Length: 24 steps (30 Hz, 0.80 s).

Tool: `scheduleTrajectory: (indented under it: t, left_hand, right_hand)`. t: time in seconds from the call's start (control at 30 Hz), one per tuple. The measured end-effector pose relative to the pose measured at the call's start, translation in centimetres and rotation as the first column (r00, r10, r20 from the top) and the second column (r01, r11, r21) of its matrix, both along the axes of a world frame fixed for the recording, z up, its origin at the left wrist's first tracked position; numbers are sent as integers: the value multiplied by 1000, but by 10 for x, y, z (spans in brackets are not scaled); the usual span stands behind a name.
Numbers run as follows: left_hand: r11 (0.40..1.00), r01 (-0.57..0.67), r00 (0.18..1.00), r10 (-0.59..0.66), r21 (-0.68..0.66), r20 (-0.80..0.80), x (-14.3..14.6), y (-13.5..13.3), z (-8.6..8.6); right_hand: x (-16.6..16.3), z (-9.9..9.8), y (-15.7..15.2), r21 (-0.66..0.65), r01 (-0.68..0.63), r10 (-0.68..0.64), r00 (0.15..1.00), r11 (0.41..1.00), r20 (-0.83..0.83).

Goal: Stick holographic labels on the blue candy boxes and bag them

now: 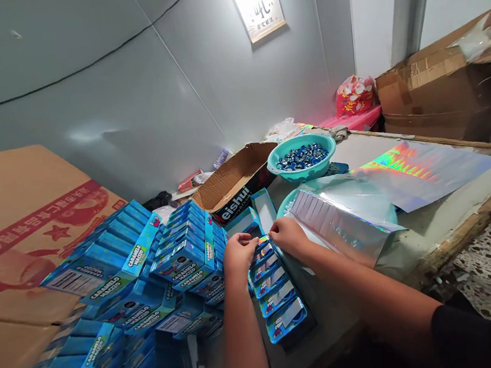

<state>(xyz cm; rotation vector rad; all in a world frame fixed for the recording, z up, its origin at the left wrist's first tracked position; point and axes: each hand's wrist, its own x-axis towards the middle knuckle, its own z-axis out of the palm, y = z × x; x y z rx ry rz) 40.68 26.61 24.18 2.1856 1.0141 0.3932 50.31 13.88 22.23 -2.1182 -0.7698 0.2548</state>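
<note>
My left hand (237, 254) and my right hand (288, 235) meet at the far end of a row of small blue packs (279, 290) lying on the table. Both hands have their fingers curled and pinched on the top pack (262, 243) of that row. An open blue box (264, 208) stands just behind my fingers. Left of my left arm, several blue "Caramelo" boxes (149, 273) lie heaped in stacks.
A teal bowl (301, 159) of small blue-wrapped pieces sits behind, beside an open cardboard carton (235, 182). Holographic foil sheets (409, 173) and a folded silver sheet (343, 219) cover the right of the table (451, 224). Big cardboard boxes stand at left (19, 235) and back right (439, 88).
</note>
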Motion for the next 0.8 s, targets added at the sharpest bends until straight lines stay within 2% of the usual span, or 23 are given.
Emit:
scheduleTrajectory:
  t: [0.13,0.3,0.47,0.63,0.8]
  left_hand:
    - [998,-22,1000,22,51,7,-1,2,-5]
    - [998,-26,999,24,54,45,-2,1,-14]
    - [998,-55,989,50,31,138,-6,-4,-15]
    - [995,-91,946,101,-47,309,-17,-15,-14]
    - [984,-88,858,154,-154,490,-51,-43,-18]
  right_hand:
    - [-2,-3,1,-57,-24,27,998,998,54]
    - [-6,-8,3,-129,-63,79,990,990,119]
    - [-11,-12,2,-165,-65,96,977,984,190]
    - [-16,-7,-3,-97,-80,98,976,992,196]
    - [-20,3,-3,41,-123,114,977,992,180]
